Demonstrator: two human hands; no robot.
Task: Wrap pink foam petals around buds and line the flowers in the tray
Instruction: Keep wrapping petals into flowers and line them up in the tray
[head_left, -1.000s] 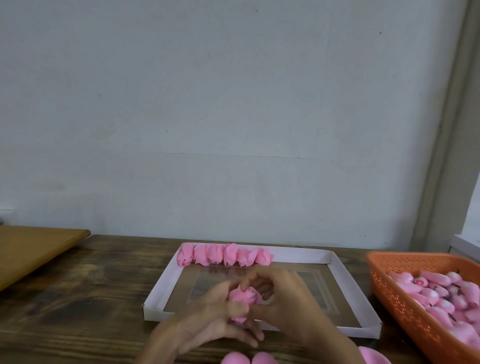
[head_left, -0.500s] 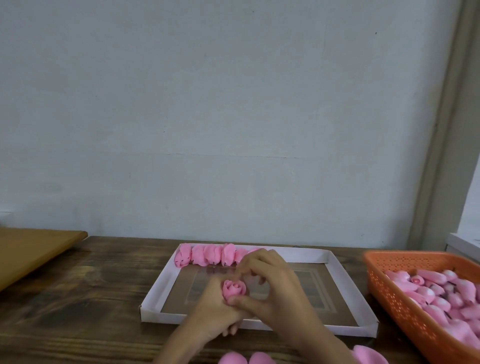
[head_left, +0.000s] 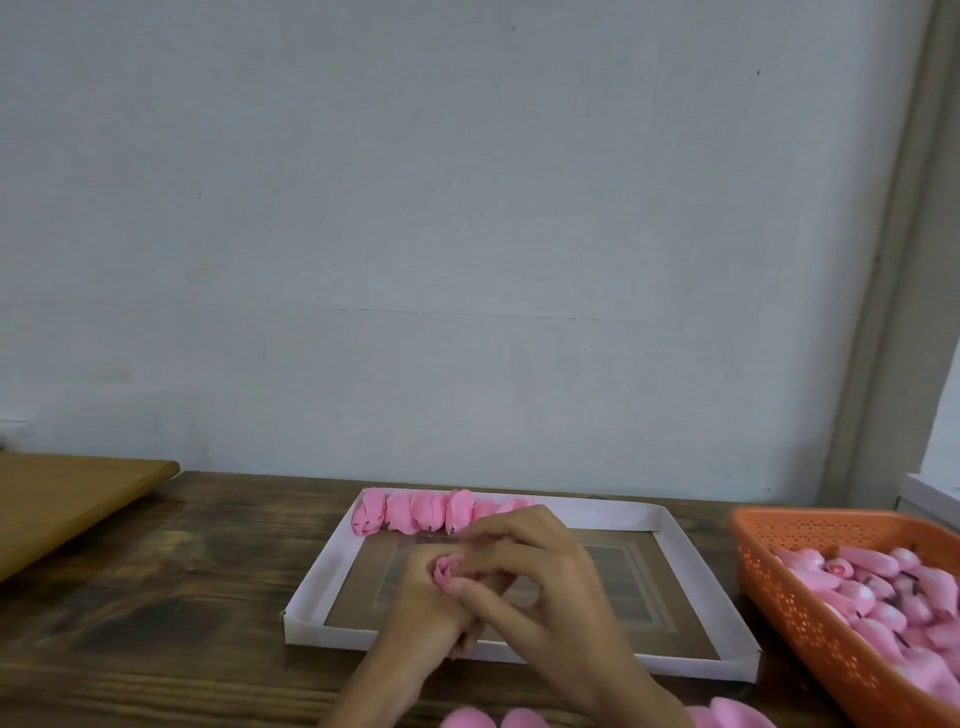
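Now: on the desk (head_left: 156, 597), a white tray (head_left: 327, 571) with a row of finished flowers (head_left: 415, 512) along its far wall, left part. Above the tray, the left hand (head_left: 426, 603) grips a pink flower (head_left: 447, 570) from below; the right hand (head_left: 545, 587) pinches its petal edge. An orange basket (head_left: 779, 582) of buds (head_left: 862, 571) stands at right.

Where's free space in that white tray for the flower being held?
The left hand and right hand hold the flower over the middle of the tray. Right of them the floor is bare, and the back wall is free right of the row of flowers. That row crowds the back-left corner. The basket is full.
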